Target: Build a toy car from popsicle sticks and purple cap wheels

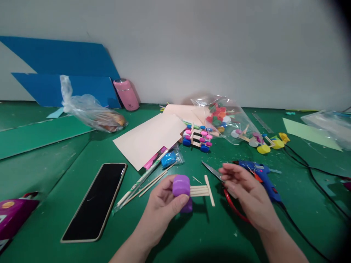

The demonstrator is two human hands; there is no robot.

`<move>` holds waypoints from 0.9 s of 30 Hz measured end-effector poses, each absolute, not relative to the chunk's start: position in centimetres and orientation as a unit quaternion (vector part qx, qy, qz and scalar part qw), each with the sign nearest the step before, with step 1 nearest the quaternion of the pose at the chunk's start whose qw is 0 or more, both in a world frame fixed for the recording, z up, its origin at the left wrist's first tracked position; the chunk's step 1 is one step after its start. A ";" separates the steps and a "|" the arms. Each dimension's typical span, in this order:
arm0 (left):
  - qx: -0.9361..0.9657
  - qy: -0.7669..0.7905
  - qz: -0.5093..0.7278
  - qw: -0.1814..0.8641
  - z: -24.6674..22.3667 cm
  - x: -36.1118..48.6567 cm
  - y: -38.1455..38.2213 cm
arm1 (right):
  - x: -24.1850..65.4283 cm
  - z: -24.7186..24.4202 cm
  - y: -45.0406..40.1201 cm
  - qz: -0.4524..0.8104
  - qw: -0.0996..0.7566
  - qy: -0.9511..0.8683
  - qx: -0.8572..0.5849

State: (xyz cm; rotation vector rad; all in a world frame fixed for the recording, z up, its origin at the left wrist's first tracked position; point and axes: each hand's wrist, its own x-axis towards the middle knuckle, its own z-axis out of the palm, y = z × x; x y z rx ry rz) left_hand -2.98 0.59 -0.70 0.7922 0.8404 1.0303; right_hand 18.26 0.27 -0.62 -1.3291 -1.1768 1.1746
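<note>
My left hand is closed on a small frame of wooden sticks with purple bottle caps at its near end. A single crosswise stick forms the frame's far end. My thumb lies against the caps and hides part of the join. To the right, my right hand is open, its fingers loosely curved with nothing visible in them. Below and beside it lie scissors with red handles, partly covered by the hand. A blue hot glue gun rests just behind the right hand.
A phone and loose wooden skewers lie left of my hands. Farther back are cream paper, small bottle-cap cars, a plastic bag of caps and a pink tumbler. Black cords cross the right side.
</note>
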 end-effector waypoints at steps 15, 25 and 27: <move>0.484 0.445 0.449 0.605 -0.2 -4.8 1.6 | 24.6 -3.1 -2.9 0.082 0.031 -0.719 -0.689; 0.317 0.460 0.445 0.700 0.5 -6.2 2.6 | 25.2 -0.3 -4.1 0.493 0.156 -0.600 -0.610; 0.269 0.467 0.435 0.721 0.7 -6.0 2.9 | 24.5 -0.3 -4.9 0.556 0.170 -0.560 -0.590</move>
